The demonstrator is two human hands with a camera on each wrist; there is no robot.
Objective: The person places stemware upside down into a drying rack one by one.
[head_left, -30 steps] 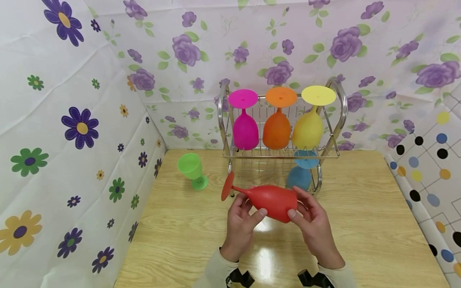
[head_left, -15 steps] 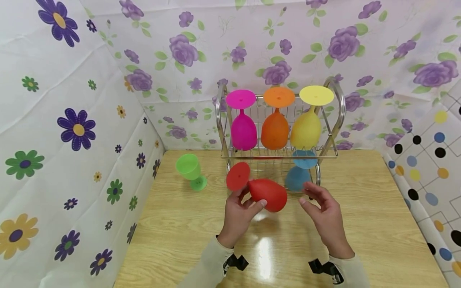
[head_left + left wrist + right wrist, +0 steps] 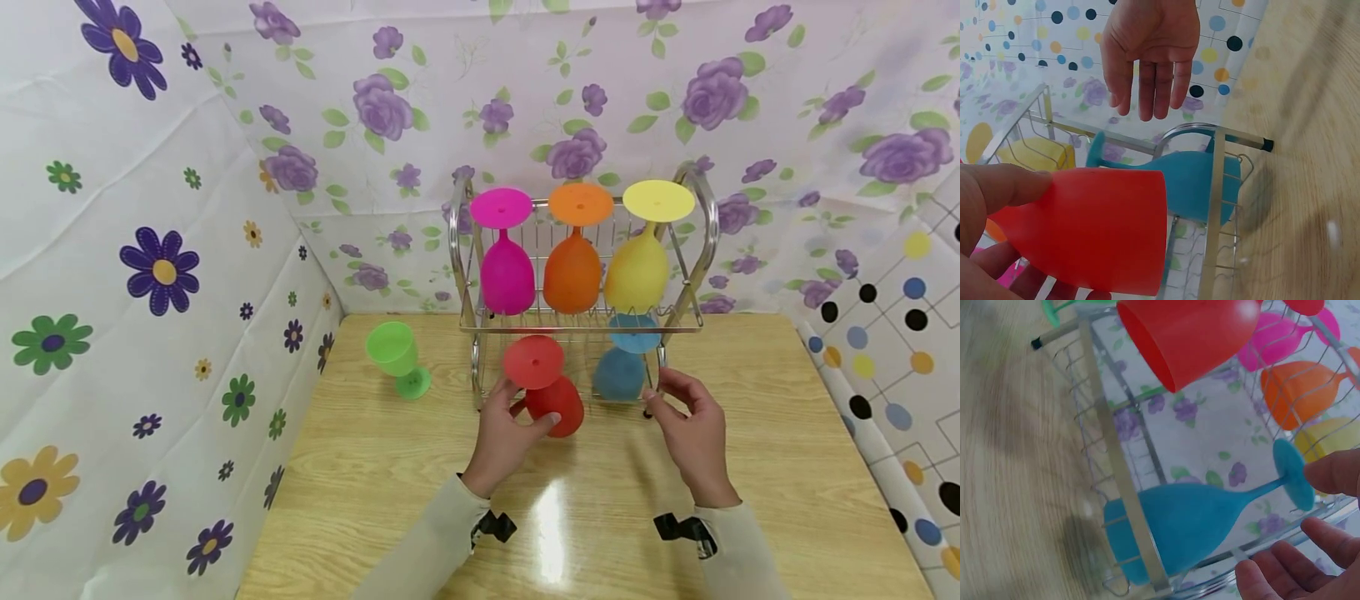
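Note:
My left hand (image 3: 504, 437) grips a red goblet (image 3: 557, 410) by its bowl, thumb in front. The goblet is tipped mouth down, its round foot upward, just before the lower tier of a metal dish rack (image 3: 581, 330). In the left wrist view the red goblet's bowl (image 3: 1094, 228) fills the foreground. Upside down on the right of the lower tier stands a blue goblet (image 3: 620, 377). My right hand (image 3: 693, 433) hovers by the rack's front right corner with relaxed fingers, holding nothing. In the right wrist view its thumb lies near the blue goblet's foot (image 3: 1293, 475).
On the upper tier, magenta (image 3: 507, 271), orange (image 3: 573, 271) and yellow (image 3: 637, 271) goblets stand upside down in a row. A green goblet (image 3: 393, 350) is upright on the wooden table (image 3: 360, 483), left of the rack. Patterned sheets enclose the back and sides.
The red goblet went from lying sideways between both hands to mouth down in my left hand alone. My right hand let go of it and moved right, towards the rack's corner.

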